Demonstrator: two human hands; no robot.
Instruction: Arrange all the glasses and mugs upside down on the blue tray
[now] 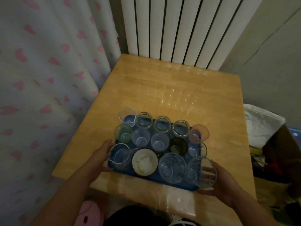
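The blue tray [151, 177] sits on the near part of a wooden table [179, 88], packed with glassware standing in rows. Along its far edge are a clear angular glass [127, 115] and three clear jars [161, 124], with a pink-tinted glass [199, 132] at the far right corner. The middle row holds a green-tinted glass [123, 133], two plain tumblers [149, 139] and a dark green glass [178, 146]. In the near row are a clear mug [120, 155], a white mug with a dark rim [145, 161] and a wide patterned glass [172, 167]. Whether each piece stands mouth up or mouth down is hard to tell through the clear walls.

The left hand [101, 158] lies open against the tray's left edge, its fingers touching the clear mug's side. The right hand [219, 182] cups a clear round glass [208, 173] at the tray's near right corner, fingers wrapped around it.

The tabletop is pale, smooth and glossy, with streaks of reflected light. Beyond its far edge stands a white ribbed radiator [179, 28]. A pale curtain with pink hearts [45, 75] hangs on the left. To the right is a crumpled white bag [262, 124] over dim clutter. The room is dimly lit.
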